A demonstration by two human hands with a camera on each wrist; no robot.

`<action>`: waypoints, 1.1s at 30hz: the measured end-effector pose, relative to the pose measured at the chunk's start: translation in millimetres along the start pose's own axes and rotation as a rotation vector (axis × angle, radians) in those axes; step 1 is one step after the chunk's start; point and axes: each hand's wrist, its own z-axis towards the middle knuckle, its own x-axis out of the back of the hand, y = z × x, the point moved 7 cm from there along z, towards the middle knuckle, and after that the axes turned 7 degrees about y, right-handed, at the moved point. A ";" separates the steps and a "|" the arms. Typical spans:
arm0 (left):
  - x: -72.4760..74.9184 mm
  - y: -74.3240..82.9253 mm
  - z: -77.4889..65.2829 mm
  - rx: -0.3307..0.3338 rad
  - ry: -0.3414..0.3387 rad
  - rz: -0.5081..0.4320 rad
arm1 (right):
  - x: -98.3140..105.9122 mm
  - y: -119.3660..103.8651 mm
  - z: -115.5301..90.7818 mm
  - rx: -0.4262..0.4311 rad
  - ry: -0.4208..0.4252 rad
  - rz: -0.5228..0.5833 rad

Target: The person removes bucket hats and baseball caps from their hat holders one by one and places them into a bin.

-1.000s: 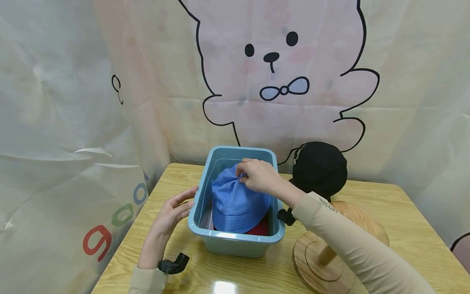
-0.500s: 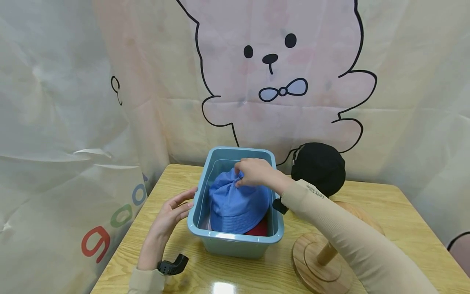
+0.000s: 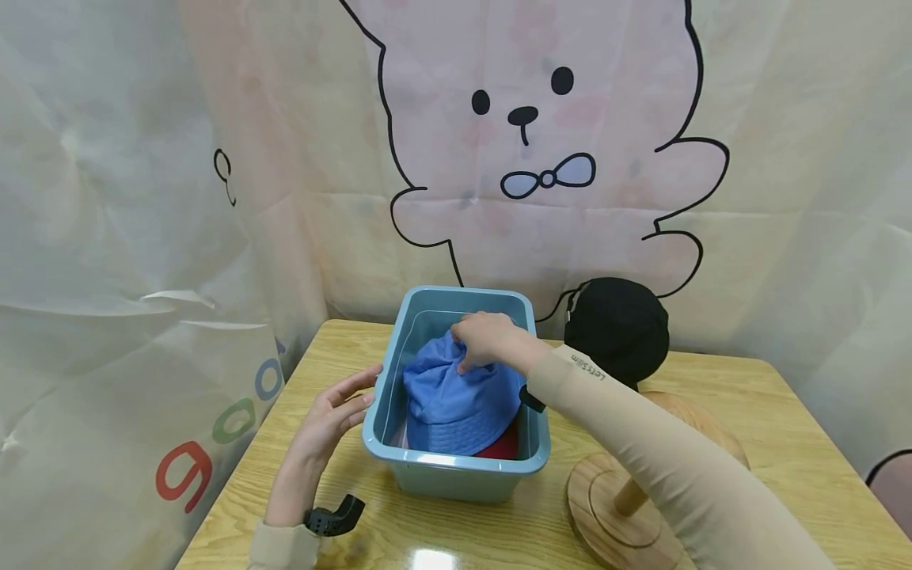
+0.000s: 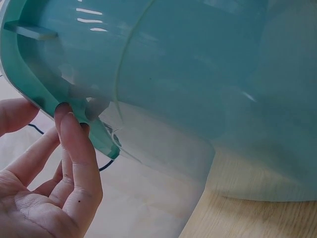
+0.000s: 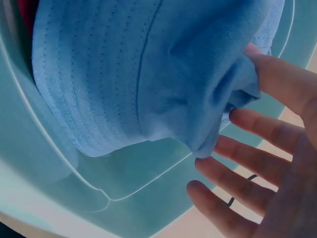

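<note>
Head view: hat (image 3: pixel 459 412) inside tub (image 3: pixel 456 480), directly below the fingertips of the right hand (image 3: pixel 492 342); crown top at those fingers, brim spread below them toward the person and slightly left. Roundish outline, without a clear long axis; usable line from crown to brim, running from the right fingers toward the person. Right hand nearer to the hat; left hand (image 3: pixel 331 413) outside the tub, digits apart, tips touching the rim, with the tub wall between those fingers and the hat. Governing relation, by judgement: hold high on the crown, with the wider brim below the fingers and close within the tub walls. Red item (image 3: pixel 502 446) under the hat, mostly covered, kind not determinable. Cap (image 3: pixel 620 328) and stand (image 3: pixel 606 514) to the right of the right fingers, the stand partly masked by the sleeve (image 3: pixel 663 451). Left wrist view: fingers slightly bent, tips at the rim; pressure there impossible to tell. Right wrist view: crown cloth pinched between thumb and forefinger, remaining fingers spread beside it; brim well apart from the fingers, cut off at the top edge; depth of pinch hidden in the folds, weight-bearing below impossible to tell.
</note>
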 end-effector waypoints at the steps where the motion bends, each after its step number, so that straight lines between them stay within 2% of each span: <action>1: 0.0 -0.2 0.2 0.000 0.000 0.001 | -0.7 -0.1 0.4 0.000 -0.007 -0.005; 22: -2.0 0.0 0.4 -0.009 -0.012 -0.001 | -19.6 -4.1 0.5 -0.028 -0.125 -0.107; 33: -0.4 0.3 -0.6 -0.003 -0.005 -0.015 | -11.8 -0.2 -2.6 -0.021 -0.126 -0.017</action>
